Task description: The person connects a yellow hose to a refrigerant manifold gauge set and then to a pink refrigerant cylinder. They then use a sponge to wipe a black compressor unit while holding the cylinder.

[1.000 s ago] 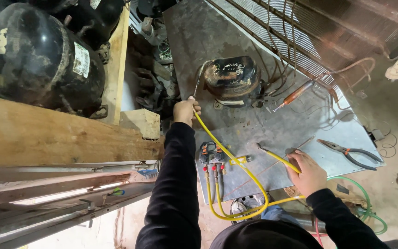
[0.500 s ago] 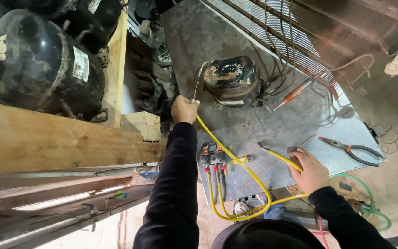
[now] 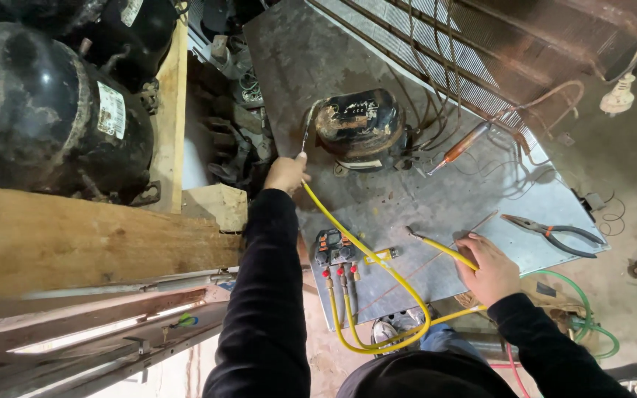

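Grey metal sheet (image 3: 422,199) fills the middle of a cluttered workshop floor, with a rusted condenser grid (image 3: 510,44) along its far right edge. Far left, a big black compressor (image 3: 46,110) sits behind a thick wooden plank (image 3: 75,243), and a metal frame (image 3: 97,332) runs below the plank on the near left. On the sheet, a smaller black compressor (image 3: 363,125) stands at the far side, thin copper tubes looping from it toward the grid.

Yellow hoses (image 3: 377,295) curl across the near part of the sheet from a gauge manifold (image 3: 337,250) lying at its near left edge. The left hand (image 3: 285,173), sleeve in black, is closed on the end of one yellow hose, holding it up to the thin pipe (image 3: 307,129) that rises at the small compressor's left side. The right hand (image 3: 492,269) rests near the sheet's near right edge, fingers wrapped around a second yellow hose end that points left across the metal.

Pliers (image 3: 554,234) with red-and-black grips lie on the right corner of the sheet. A green hose (image 3: 584,309) coils on the floor just beyond.
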